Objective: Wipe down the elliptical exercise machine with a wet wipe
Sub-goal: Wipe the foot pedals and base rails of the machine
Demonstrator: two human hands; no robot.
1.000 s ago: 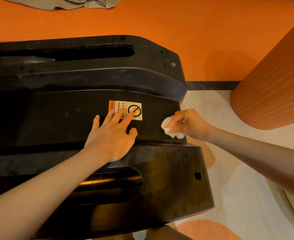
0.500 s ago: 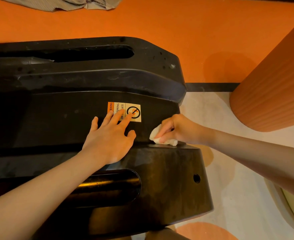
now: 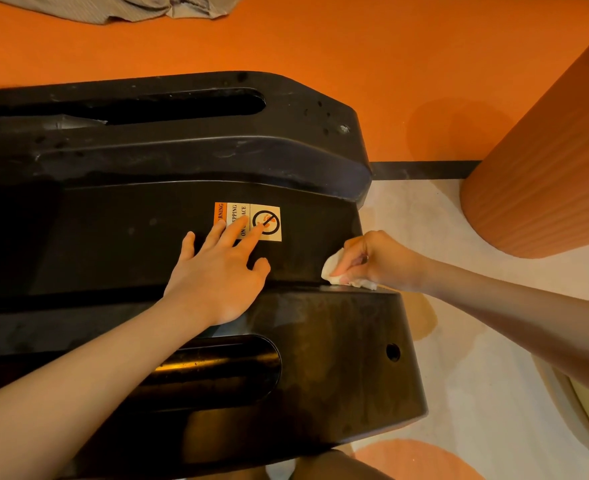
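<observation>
On the black machine [image 3: 147,237], right hand [image 3: 376,259] pinches wipe [image 3: 334,270]; left hand [image 3: 217,271] rests flat.

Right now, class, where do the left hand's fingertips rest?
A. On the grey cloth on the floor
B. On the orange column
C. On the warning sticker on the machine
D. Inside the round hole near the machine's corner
C: the left hand lies flat on the black machine, its fingers spread, and its fingertips overlap the warning sticker, while the right hand holds the wipe.
</observation>
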